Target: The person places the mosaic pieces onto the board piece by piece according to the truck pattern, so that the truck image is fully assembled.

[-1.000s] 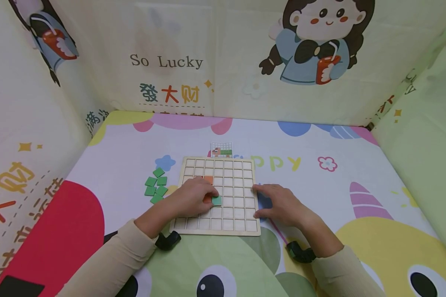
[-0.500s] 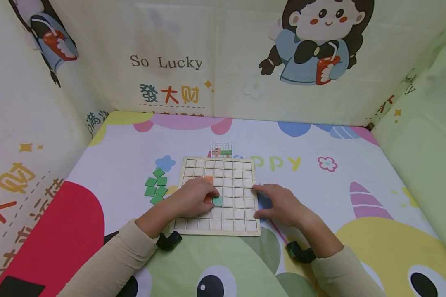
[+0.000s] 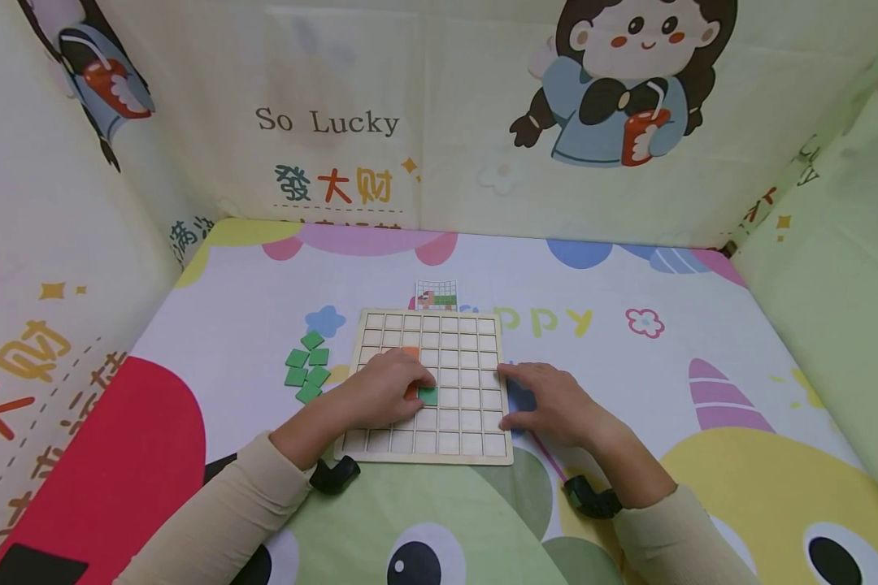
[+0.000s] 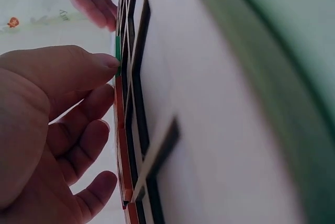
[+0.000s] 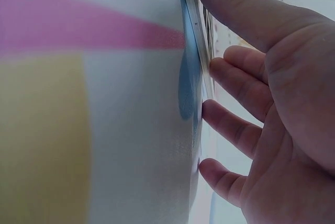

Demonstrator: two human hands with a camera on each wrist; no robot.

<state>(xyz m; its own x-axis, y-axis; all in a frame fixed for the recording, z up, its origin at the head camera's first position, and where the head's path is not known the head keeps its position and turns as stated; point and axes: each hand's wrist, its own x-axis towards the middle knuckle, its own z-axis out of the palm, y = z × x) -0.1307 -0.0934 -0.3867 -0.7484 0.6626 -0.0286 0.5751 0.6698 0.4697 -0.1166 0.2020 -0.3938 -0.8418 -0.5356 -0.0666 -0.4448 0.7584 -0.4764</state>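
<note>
My left hand (image 3: 388,390) is over the wooden grid board (image 3: 471,457), its thumb and index finger at the edges of a small green square tile (image 3: 428,396). That tile looks flat in its cell. In the left wrist view the thumb tip touches the green tile (image 4: 118,51), and orange-red tiles (image 4: 123,150) lie in the board below it. An orange tile (image 3: 410,354) shows beyond the left hand in the head view; the hand hides cells beneath it. My right hand (image 3: 556,402) rests its thumb and fingertips against the board's right edge (image 5: 201,51), fingers extended.
Several loose green tiles (image 3: 307,367) lie on the patterned cloth left of the board. Behind the board's far edge is a small picture card (image 3: 436,296) with a coloured grid design. Printed cloth walls (image 3: 454,195) stand around the table.
The green tile under my left hand has gone from pale and shiny to darker green, apparently tilting flatter. The left hand has shifted very slightly right. My right hand stays still.
</note>
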